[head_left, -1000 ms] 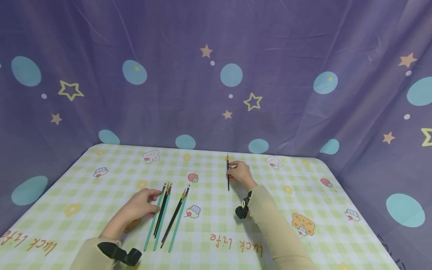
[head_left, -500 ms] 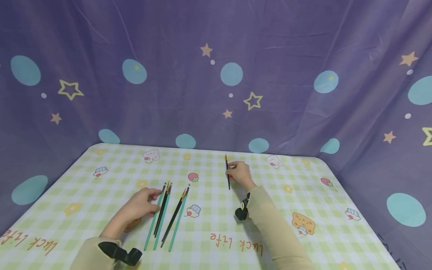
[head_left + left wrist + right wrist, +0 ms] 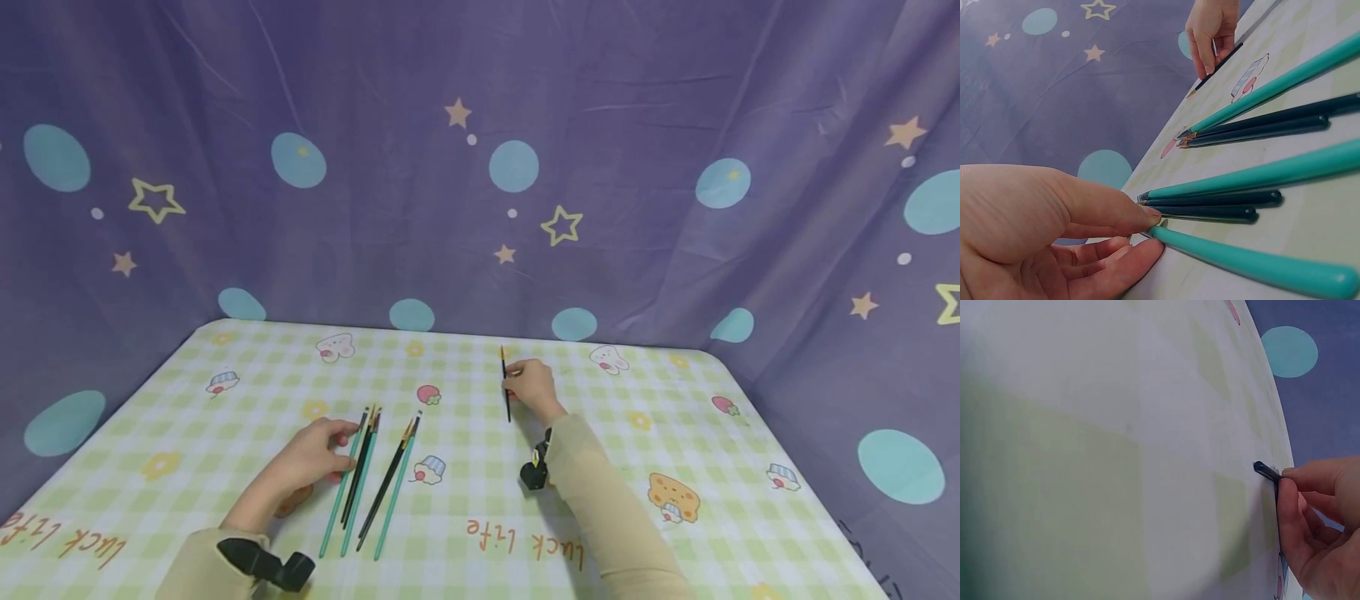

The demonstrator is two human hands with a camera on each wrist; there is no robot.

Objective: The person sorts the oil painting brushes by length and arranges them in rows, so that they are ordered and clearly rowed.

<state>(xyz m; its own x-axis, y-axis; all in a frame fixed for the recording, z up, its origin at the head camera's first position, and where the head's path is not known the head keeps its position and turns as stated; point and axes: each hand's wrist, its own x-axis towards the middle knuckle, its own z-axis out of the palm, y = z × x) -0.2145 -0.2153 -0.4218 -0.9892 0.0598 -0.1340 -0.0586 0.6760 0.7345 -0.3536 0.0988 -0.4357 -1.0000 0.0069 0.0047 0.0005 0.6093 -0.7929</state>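
Note:
In the head view my left hand (image 3: 311, 450) is at the leftmost teal paintbrush (image 3: 330, 529). The left wrist view shows its thumb and fingers pinching that teal brush (image 3: 1254, 262) near the ferrule. Beside it lie two black brushes (image 3: 352, 492) and another teal brush (image 3: 358, 500). A little to the right are two more black brushes (image 3: 386, 487) and a teal one (image 3: 393, 500). Toward the back of the table, my right hand (image 3: 534, 385) pinches a slim black paintbrush (image 3: 503, 363), bristles pointing away. Its dark handle end (image 3: 1266, 470) sticks out past the fingertips.
A green-and-white checked cloth with printed cartoons covers the table (image 3: 480, 467). Behind it and at both sides hangs a purple curtain (image 3: 420, 208) with stars and dots. Black wrist cameras (image 3: 270, 567) are strapped over beige sleeves (image 3: 622, 517).
The black paintbrush in my right hand has tilted slightly, its bristle end shifting a little left. My left hand and the brushes by it have stayed put.

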